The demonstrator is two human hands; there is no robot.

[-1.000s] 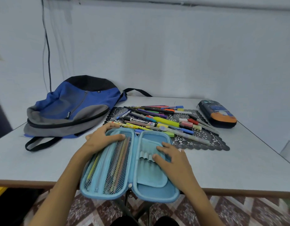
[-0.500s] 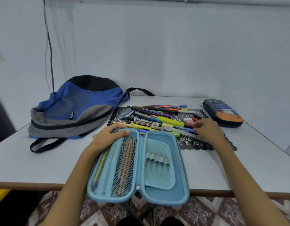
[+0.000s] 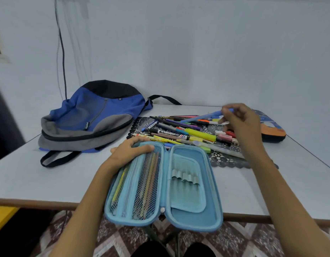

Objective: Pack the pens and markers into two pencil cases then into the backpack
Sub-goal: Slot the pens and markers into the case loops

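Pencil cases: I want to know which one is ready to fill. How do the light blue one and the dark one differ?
The light blue case lies open flat at the near edge; the dark case with an orange patch looks closed at the far right. The light blue case shows pencils behind mesh; the dark case's contents are hidden. Both lie on the table.

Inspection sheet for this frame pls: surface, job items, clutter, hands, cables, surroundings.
Surface: white table.
Job's things: open light-blue hard pencil case overhangs the near edge, pencils behind its mesh; closed dark-blue and orange pencil case far right; blue, grey and black backpack far left; pile of pens and markers on a black lace mat.
Clutter: nothing seen.
Grippers: left hand rests on the case's mesh half; right hand pinches a blue pen above the pile.
Cables: dark cable runs down the wall.
Surroundings: pale wall; patterned floor tiles.
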